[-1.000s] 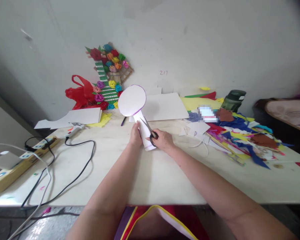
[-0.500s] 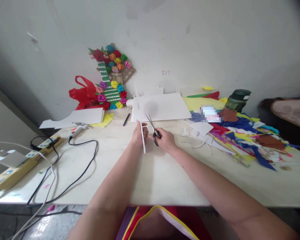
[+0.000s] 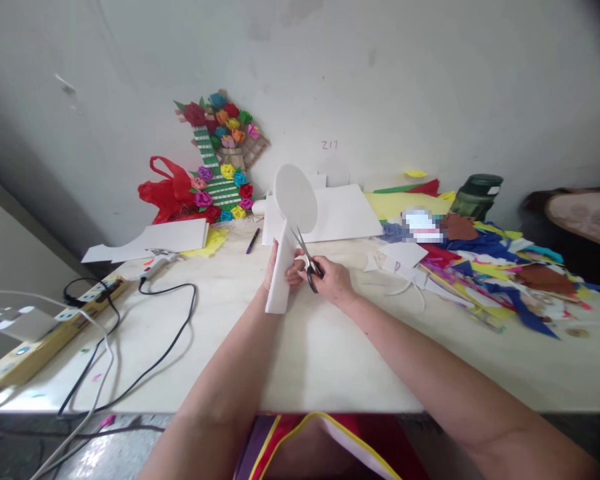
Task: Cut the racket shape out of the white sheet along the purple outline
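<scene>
A white paddle-shaped cutout point(image 3: 296, 199), with a round head and a straight handle, stands upright above the table in my left hand point(image 3: 293, 272). The fingers of that hand are closed round the handle, partly hidden behind it. In my right hand point(image 3: 333, 280) is a pair of scissors point(image 3: 312, 267) with black handles. Their blades are slightly apart and point up and away, beside the cutout's handle. Whether the blades touch the cutout, I cannot tell. Behind it a large white sheet point(image 3: 347, 212) lies on the table.
To the right lies a heap of coloured scraps point(image 3: 510, 267), with a dark green bottle point(image 3: 477, 198) behind. A power strip point(image 3: 63, 317), cords and a glue gun point(image 3: 155, 264) occupy the left. Paper flowers point(image 3: 225, 180) and a red bag point(image 3: 166, 192) stand by the wall. A pen point(image 3: 253, 241) lies nearby.
My left hand has turned the white cutout from edge-on so its broad round face now shows. The right hand and scissors have stayed almost in place.
</scene>
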